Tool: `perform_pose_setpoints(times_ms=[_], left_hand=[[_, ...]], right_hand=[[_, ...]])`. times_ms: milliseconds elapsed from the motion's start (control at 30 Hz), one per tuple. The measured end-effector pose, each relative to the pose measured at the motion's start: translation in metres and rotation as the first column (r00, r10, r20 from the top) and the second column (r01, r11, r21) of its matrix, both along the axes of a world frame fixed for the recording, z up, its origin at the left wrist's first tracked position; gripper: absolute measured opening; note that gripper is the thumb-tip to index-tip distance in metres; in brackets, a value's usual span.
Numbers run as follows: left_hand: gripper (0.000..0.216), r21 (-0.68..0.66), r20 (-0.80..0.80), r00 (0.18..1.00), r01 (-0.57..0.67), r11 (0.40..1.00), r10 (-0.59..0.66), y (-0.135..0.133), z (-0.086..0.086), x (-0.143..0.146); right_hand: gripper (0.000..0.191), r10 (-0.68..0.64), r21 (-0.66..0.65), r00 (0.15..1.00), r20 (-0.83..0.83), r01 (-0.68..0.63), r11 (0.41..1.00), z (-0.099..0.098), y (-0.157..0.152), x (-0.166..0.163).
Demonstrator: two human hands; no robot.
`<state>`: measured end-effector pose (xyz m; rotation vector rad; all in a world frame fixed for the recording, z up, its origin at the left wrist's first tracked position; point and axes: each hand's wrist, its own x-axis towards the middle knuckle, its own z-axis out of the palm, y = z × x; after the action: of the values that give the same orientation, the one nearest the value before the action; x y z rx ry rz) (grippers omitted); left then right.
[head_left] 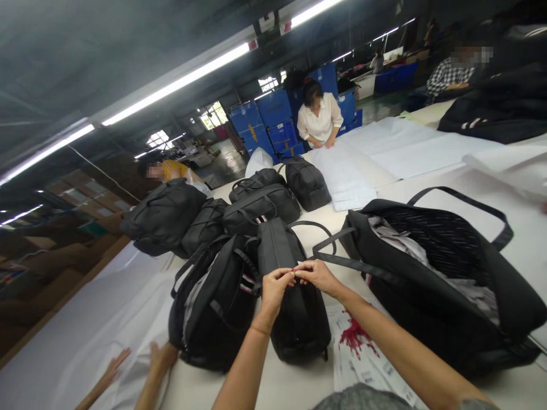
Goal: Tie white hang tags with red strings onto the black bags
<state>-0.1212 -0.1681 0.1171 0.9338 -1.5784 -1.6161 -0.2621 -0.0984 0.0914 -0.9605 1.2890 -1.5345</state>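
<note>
1. A closed black bag (294,296) lies lengthwise on the white table (525,228), just in front of the person
2. The left hand (273,290) and right hand (316,274) meet over its top, fingertips pinched together on something small, too small to tell what
3. Touching it on the left lies another black bag (213,307); on the right, an open bag (440,279) with paper stuffing
4. A printed sheet (356,347) lies beneath the right forearm
5. Another person's hands (141,364) rest on white paper at lower left

Right-hand open bag (448,285) cut off
</note>
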Motion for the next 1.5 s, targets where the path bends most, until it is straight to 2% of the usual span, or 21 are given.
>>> perform_pose_setpoints(times_ms=[167, 333, 567, 767, 867, 1000, 1167, 1333, 1500], left_hand=[[0.021, -0.062, 0.032, 0.999, 0.028, 0.998, -0.026, 0.002, 0.0, 0.001], [0.021, -0.184, 0.072, 0.991, 0.123, 0.975, -0.112, 0.004, 0.002, 0.006], [0.01, -0.372, 0.166, 0.956, 0.287, 0.883, -0.24, -0.015, 0.006, 0.01], [0.011, -0.409, 0.21, 0.925, 0.378, 0.83, -0.317, -0.031, 0.008, 0.007], [0.011, -0.404, 0.211, 0.926, 0.373, 0.835, -0.312, -0.031, 0.004, 0.007], [0.011, -0.377, 0.193, 0.945, 0.321, 0.869, -0.266, -0.027, -0.002, 0.008], [0.014, -0.336, 0.177, 0.957, 0.277, 0.9, -0.228, -0.02, -0.004, 0.007], [0.012, -0.301, 0.186, 0.958, 0.269, 0.915, -0.22, -0.015, -0.001, 0.005], [0.016, -0.243, 0.157, 0.959, 0.27, 0.932, -0.237, -0.015, -0.004, 0.005]], right_hand=[[0.03, -0.063, 0.02, 0.998, -0.001, 0.063, 0.998, -0.002, 0.0, 0.001], [0.027, -0.077, 0.056, 0.997, 0.017, 0.076, 0.996, -0.004, 0.001, 0.0], [0.023, -0.052, 0.121, 0.998, 0.045, 0.046, 0.992, -0.003, 0.002, -0.005], [0.019, -0.004, 0.156, 0.998, 0.068, -0.007, 0.988, 0.003, 0.0, -0.009], [0.019, 0.0, 0.161, 0.997, 0.078, -0.013, 0.987, 0.003, -0.001, -0.01], [0.023, -0.006, 0.142, 0.996, 0.084, -0.006, 0.99, 0.0, 0.001, -0.007], [0.032, -0.078, 0.038, 0.99, 0.119, 0.074, 0.997, -0.005, 0.009, 0.004], [0.025, -0.096, -0.076, 0.988, 0.124, 0.106, 0.991, -0.007, 0.01, 0.012], [0.024, -0.074, -0.117, 0.988, 0.136, 0.09, 0.989, -0.012, 0.008, 0.015]])
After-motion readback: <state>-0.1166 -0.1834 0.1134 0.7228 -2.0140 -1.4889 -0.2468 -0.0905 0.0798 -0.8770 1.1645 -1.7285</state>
